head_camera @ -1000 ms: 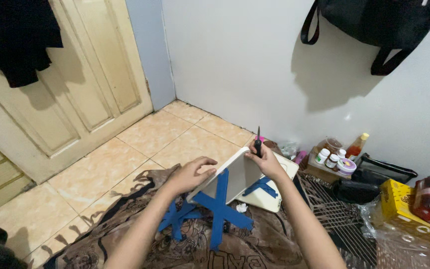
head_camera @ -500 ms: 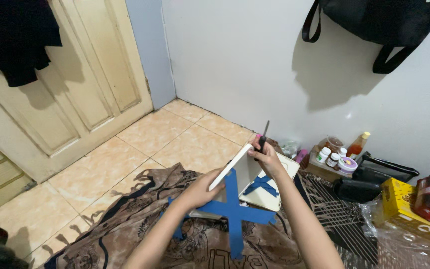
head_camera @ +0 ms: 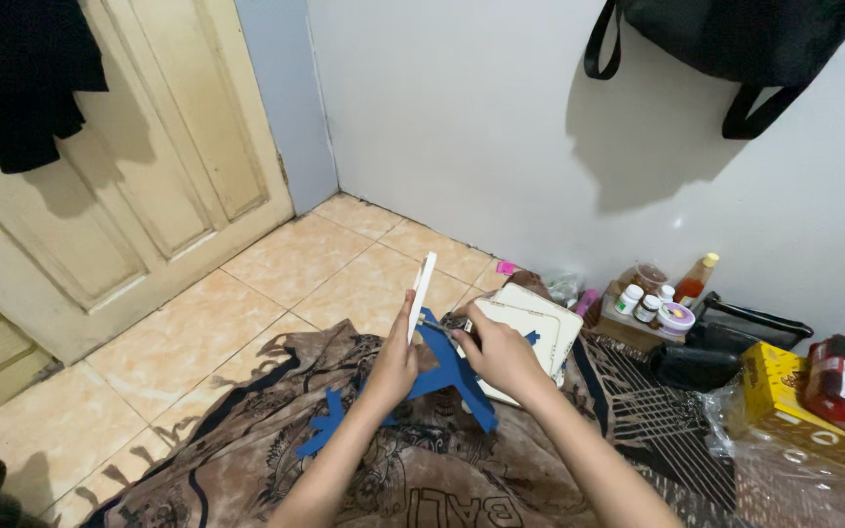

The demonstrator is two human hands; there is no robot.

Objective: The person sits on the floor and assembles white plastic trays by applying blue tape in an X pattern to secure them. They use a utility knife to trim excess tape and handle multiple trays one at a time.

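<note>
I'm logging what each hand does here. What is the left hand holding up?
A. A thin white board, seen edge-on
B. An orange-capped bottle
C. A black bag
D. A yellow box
A: the left hand grips a thin white board standing nearly upright and edge-on over the blue cut-out, while the right hand works at its lower end.
</note>
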